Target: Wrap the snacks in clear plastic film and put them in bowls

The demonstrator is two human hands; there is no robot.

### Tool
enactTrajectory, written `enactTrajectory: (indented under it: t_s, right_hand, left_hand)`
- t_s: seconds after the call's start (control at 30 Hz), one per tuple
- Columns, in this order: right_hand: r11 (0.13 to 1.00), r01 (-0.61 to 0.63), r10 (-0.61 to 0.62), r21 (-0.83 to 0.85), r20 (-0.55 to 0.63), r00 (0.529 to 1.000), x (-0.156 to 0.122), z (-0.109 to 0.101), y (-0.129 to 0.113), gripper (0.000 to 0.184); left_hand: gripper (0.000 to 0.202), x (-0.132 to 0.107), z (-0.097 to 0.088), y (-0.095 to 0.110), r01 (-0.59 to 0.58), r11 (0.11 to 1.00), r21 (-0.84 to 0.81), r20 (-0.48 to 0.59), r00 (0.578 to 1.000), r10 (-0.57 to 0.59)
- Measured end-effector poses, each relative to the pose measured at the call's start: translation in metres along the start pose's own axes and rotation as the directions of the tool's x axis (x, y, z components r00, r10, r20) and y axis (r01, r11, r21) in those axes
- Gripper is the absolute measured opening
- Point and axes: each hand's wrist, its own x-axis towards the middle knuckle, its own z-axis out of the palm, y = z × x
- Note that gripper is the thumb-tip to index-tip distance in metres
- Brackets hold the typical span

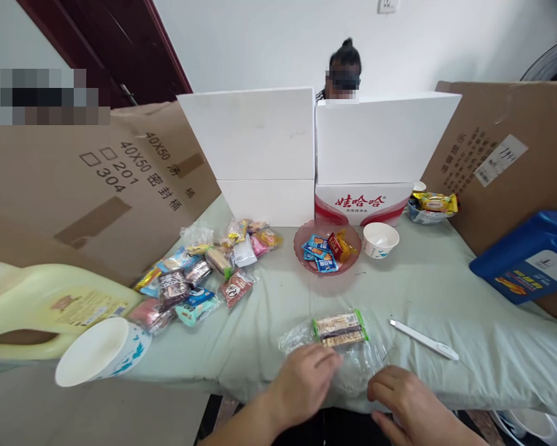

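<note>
A clear plastic bag [359,367] lies crumpled at the table's front edge. On it rests a wrapped pair of wafer-like biscuit bars [338,328] with green ends to the wrapper. My left hand [303,381] is closed, its fingers bent together on the bag just below the bars; part of the grip is hidden. At the bag's right edge is my right hand [408,399], fingers curved and thumb apart, with nothing visible between them. A white slim cutter [424,340] lies to the right of the bag.
Several packaged snacks [199,272] are heaped at left, beside a tilted paper bowl [104,352] and a yellow jug [59,310]. A pink bowl [327,248] with sachets and a white paper bowl [381,240] stand before white boxes [269,133]. A blue bottle [533,257] leans at right. Someone sits behind the boxes.
</note>
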Motion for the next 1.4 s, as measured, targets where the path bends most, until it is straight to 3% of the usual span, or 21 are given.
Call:
enactTrajectory:
  t_s: [0.03, 0.1, 0.23, 0.33, 0.4, 0.5, 0.6, 0.73, 0.83, 0.97, 1.13, 1.33, 1.4]
  right_hand:
    - [0.999, -0.032, 0.032, -0.006, 0.036, 0.999, 0.001, 0.002, -0.001, 0.011]
    - [0.997, -0.063, 0.068, -0.052, 0.088, 0.994, 0.006, 0.008, 0.001, 0.022]
    - [0.964, -0.201, 0.192, -0.173, -0.068, 0.979, 0.02, 0.018, 0.012, 0.018]
    - [0.934, -0.314, 0.283, -0.171, -0.185, 0.941, 0.033, 0.02, 0.02, 0.012]
    - [0.932, -0.335, 0.296, -0.139, -0.242, 0.924, 0.043, 0.019, 0.025, 0.018]
    - [0.967, -0.251, 0.227, -0.045, -0.295, 0.928, 0.059, 0.017, 0.033, 0.026]
    - [0.978, -0.184, 0.205, 0.098, -0.307, 0.929, 0.072, 0.025, 0.046, 0.037]
    - [0.948, -0.243, 0.306, 0.206, -0.375, 0.875, 0.077, 0.049, 0.064, 0.046]
    - [0.961, -0.241, 0.276, 0.136, -0.42, 0.865, 0.07, 0.067, 0.069, 0.05]
    - [0.99, -0.111, 0.066, -0.089, -0.402, 0.913, 0.06, 0.079, 0.066, 0.066]
    - [0.975, -0.067, -0.011, -0.212, -0.347, 0.938, 0.061, 0.081, 0.066, 0.084]
    - [0.972, -0.172, 0.137, -0.158, -0.213, 0.967, 0.063, 0.076, 0.058, 0.077]
    - [0.972, -0.191, 0.166, -0.137, -0.178, 0.97, 0.064, 0.072, 0.055, 0.075]
  left_hand:
    - [0.031, 0.002, 0.007, 0.008, 0.016, 0.999, 0.034, 0.079, 0.997, -0.019]
    - [0.022, 0.004, 0.018, 0.015, 0.134, 0.981, 0.142, 0.123, 0.981, -0.152]
    - [0.011, 0.007, 0.02, 0.004, 0.448, 0.852, 0.27, -0.003, 0.886, -0.464]
    - [0.028, 0.011, 0.013, -0.01, 0.544, 0.797, 0.261, -0.073, 0.835, -0.546]
    - [0.047, 0.015, 0.011, -0.019, 0.517, 0.825, 0.228, -0.102, 0.855, -0.508]
    - [0.068, 0.023, 0.012, -0.025, 0.377, 0.907, 0.188, -0.095, 0.926, -0.366]
    - [0.062, 0.035, 0.016, -0.02, 0.246, 0.953, 0.178, -0.047, 0.969, -0.242]
    - [0.052, 0.05, 0.021, -0.013, 0.115, 0.979, 0.169, 0.01, 0.993, -0.119]
    - [0.051, 0.055, 0.026, -0.015, 0.135, 0.969, 0.208, 0.051, 0.988, -0.148]
    - [0.062, 0.053, 0.024, -0.02, 0.293, 0.901, 0.32, 0.091, 0.937, -0.338]
    - [0.063, 0.05, -0.003, -0.034, 0.311, 0.935, 0.173, 0.126, 0.934, -0.334]
    - [0.052, 0.07, -0.062, -0.058, 0.405, 0.909, -0.1, 0.158, 0.908, -0.387]
    - [0.051, 0.083, -0.081, -0.059, 0.403, 0.905, -0.137, 0.124, 0.913, -0.388]
